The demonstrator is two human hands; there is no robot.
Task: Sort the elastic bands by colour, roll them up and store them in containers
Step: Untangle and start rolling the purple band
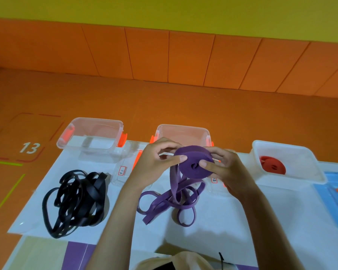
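Both the left hand (156,162) and right hand (225,167) gripped a part-rolled purple band (193,164) before the middle container (183,129); right of it a red roll (272,165) sat stored, left of it black bands (76,199) lay unrolled on the bench (222,221).

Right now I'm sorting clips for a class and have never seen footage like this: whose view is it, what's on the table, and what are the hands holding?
There is no machine here. A person works with bare hands, and the single picture comes from a camera worn on their head, looking forward and down. The left hand and right hand both pinch a purple roll, a band partly wound up. Its loose purple tail lies tangled on the white table below. To the left lies a black band pile, not yet rolled. Along the far edge stand three boxes: a left clear container, a middle container behind the hands, and a white container holding a red roll.
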